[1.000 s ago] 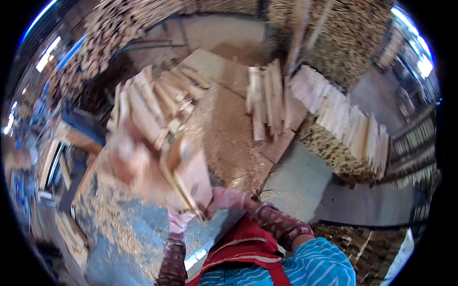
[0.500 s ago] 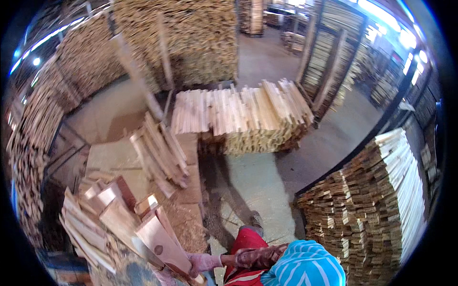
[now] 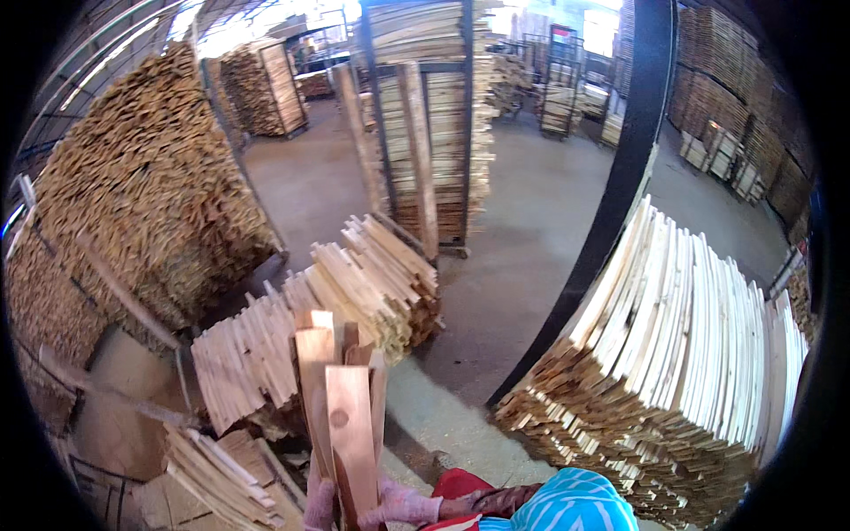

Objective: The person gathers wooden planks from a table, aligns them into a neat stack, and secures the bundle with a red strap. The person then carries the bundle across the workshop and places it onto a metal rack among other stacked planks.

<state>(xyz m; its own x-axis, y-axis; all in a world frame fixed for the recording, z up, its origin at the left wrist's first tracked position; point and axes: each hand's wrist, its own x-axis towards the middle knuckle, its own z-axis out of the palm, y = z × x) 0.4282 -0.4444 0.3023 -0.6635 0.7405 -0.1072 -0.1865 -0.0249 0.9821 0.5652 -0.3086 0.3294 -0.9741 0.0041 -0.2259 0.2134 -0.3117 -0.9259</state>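
A bundle of wooden boards (image 3: 351,434) stands nearly upright in front of me, gripped between my two gloved hands. One wide board with a dark knot faces me, and several narrower ones show behind it. My left hand (image 3: 320,506), in a pale pinkish glove, is closed along the left side of the bundle. Around its lower right side wraps my right hand (image 3: 400,506), gloved alike, the forearm coming in from the right. The boards' lower ends run out of the picture. Beyond the bundle lies a waist-high stack of light wood strips (image 3: 243,358).
Loose strips (image 3: 217,473) lie at the lower left. A large stack of pale strips (image 3: 682,327) fills the right, beside a black metal post (image 3: 611,221). A tall wood pile (image 3: 150,195) rises at the left, a loaded rack (image 3: 425,150) farther back. Concrete floor (image 3: 513,257) runs between.
My view has swung to the right. The held boards have moved from beside the other boards at the lower left to in front of me, and now stand more upright.
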